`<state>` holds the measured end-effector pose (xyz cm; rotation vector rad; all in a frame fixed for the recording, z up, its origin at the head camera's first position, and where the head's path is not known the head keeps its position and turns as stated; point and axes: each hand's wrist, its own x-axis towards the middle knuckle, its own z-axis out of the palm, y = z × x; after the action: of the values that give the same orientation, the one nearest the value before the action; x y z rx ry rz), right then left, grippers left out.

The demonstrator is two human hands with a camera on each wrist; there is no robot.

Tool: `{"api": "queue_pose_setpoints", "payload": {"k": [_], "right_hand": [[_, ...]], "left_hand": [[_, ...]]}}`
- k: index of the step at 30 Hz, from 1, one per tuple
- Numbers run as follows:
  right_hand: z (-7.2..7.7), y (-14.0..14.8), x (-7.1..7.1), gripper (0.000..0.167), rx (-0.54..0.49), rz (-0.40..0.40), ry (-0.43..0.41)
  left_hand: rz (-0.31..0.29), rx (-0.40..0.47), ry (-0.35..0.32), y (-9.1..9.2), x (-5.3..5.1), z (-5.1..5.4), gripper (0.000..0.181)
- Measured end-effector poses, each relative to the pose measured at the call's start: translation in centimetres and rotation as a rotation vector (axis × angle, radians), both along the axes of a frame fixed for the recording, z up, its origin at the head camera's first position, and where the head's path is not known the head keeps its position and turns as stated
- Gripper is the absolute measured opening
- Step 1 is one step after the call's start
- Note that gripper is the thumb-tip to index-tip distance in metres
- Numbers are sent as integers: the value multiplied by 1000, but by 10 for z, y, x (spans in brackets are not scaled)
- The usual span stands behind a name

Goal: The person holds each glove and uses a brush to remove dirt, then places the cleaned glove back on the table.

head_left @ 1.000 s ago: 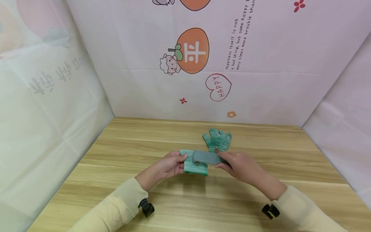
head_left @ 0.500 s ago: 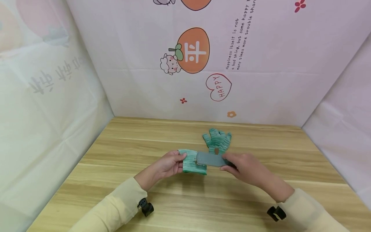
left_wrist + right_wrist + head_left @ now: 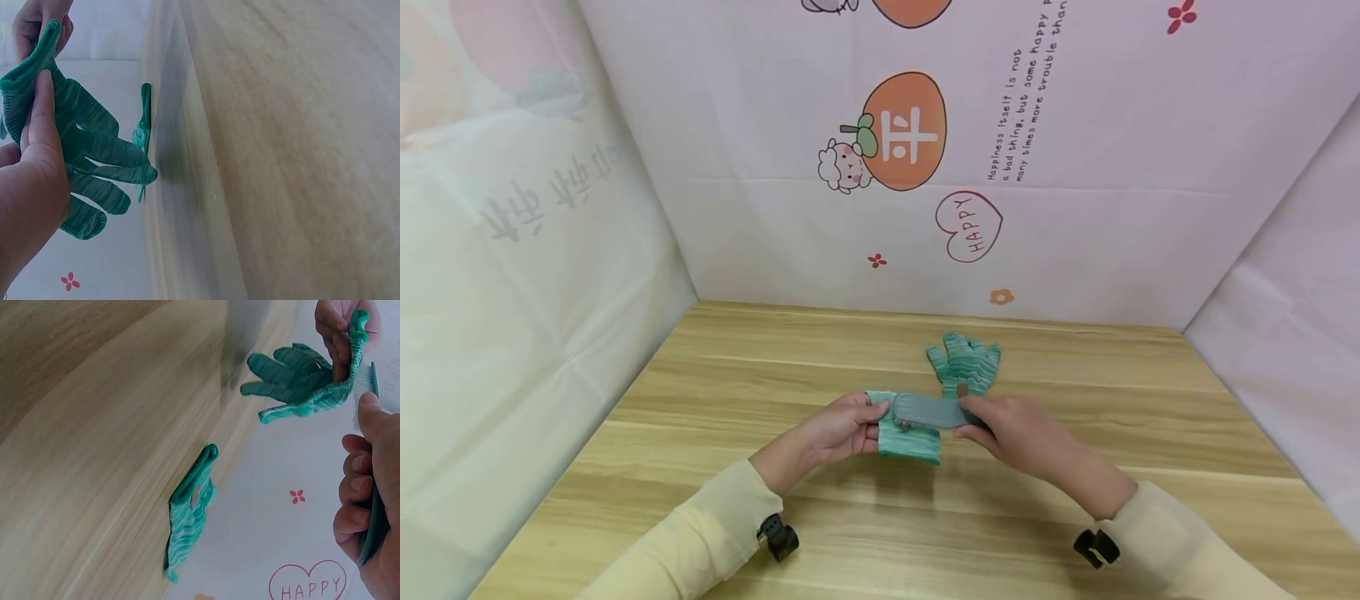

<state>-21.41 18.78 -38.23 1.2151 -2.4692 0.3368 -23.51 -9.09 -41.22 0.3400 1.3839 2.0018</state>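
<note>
My left hand (image 3: 842,429) grips the cuff of a green knitted glove (image 3: 910,443) held above the table; its fingers hang down in the left wrist view (image 3: 112,150). Curled round the handle of a grey-green brush (image 3: 925,410), my right hand (image 3: 1026,433) holds the brush head against the glove's cuff. In the right wrist view the handle (image 3: 374,531) runs through the right fist. A second green glove (image 3: 966,362) lies on the table behind the brush, with a small brown patch (image 3: 962,390) near its cuff.
The wooden table (image 3: 737,367) is enclosed by white printed cloth at the back (image 3: 760,233) and at both sides. A black strap with a small device (image 3: 778,537) sits at the left wrist, another (image 3: 1096,548) at the right.
The right hand and brush shifted right, then came back left across the held glove. The held glove moved slightly. The glove on the table stayed where it was.
</note>
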Motion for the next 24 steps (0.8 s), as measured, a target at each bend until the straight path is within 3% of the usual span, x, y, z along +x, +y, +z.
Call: {"api": "queue_pose_setpoints", "payload": {"k": [10, 24], "right_hand": [[1, 12, 1, 23, -18, 2, 0], [1, 17, 5, 25, -10, 43, 34]], "left_hand": [[47, -15, -25, -4, -2, 1, 18], [22, -5, -6, -3, -3, 0, 21]]}}
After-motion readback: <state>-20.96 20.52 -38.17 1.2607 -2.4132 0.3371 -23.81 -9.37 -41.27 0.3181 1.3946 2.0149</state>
